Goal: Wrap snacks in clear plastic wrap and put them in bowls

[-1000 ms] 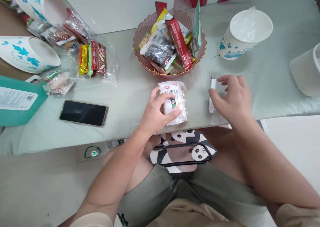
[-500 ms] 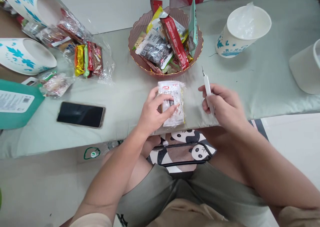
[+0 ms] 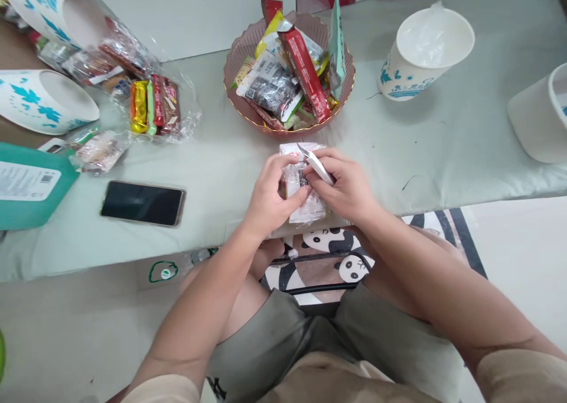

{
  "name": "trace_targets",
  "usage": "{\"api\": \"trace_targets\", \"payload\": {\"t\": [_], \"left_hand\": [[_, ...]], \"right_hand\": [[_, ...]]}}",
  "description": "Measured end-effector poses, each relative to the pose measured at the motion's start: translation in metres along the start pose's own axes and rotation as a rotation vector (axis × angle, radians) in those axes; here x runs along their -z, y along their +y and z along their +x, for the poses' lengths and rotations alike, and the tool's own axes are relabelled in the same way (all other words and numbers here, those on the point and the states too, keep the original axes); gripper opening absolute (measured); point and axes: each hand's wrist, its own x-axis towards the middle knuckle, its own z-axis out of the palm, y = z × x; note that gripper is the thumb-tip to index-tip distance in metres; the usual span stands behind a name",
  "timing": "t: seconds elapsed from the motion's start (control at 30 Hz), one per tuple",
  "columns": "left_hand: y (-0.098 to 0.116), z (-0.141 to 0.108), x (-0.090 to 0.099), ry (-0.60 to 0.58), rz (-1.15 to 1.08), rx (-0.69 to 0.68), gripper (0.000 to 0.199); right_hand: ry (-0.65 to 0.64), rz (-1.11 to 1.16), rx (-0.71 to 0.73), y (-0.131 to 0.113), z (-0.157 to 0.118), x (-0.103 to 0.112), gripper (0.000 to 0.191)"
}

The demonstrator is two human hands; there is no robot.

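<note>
A white snack packet [image 3: 306,209] with dark printing lies near the table's front edge, wrapped in clear plastic. My left hand [image 3: 273,197] grips it from the left, thumb and fingers curled over its face. In my right hand [image 3: 348,184] is a slim white utility knife [image 3: 319,168], its blade pointing up and left over the packet's upper part. The right fingers also reach the packet's right side and cover some of it. Just beyond stands a pink ribbed bowl [image 3: 230,90] heaped with wrapped snacks.
A phone [image 3: 142,203] lies left of my hands. Farther left are bagged snacks [image 3: 155,107], a tipped paper cup [image 3: 44,98] and a green jug [image 3: 31,184]. To the right stand a paper cup [image 3: 407,72] holding clear plastic and a white container [image 3: 531,119].
My right hand has moved left with the utility knife, from beside the packet onto it. The blade now lies over the packet's top. My left hand keeps its place.
</note>
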Motion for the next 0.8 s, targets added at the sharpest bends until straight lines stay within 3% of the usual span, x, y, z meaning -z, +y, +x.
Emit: {"api": "trace_targets", "payload": {"t": [0.1,0.17,0.27,0.33,0.47,0.8], "left_hand": [[0.003,-0.001,0.001,0.049,-0.039,-0.024,0.037],[0.006,-0.001,0.003,0.111,-0.012,-0.082,0.038],[0.010,-0.004,0.005,0.192,0.103,-0.155,0.036],[0.012,-0.005,0.006,0.212,0.173,-0.160,0.033],[0.011,-0.005,0.005,0.217,0.185,-0.175,0.032],[0.003,-0.003,0.017,0.429,0.337,-0.226,0.030]], "right_hand": [[0.057,0.029,-0.045,-0.007,-0.006,0.008,0.013],[0.089,0.149,-0.187,-0.014,-0.011,0.016,0.018],[-0.038,0.469,-0.528,-0.028,-0.021,0.025,0.025],[-0.172,0.603,-0.647,-0.036,-0.026,0.025,0.027],[-0.329,0.658,-0.699,-0.043,-0.030,0.018,0.031],[-0.439,0.646,-0.830,-0.047,-0.036,0.011,0.034]]}}
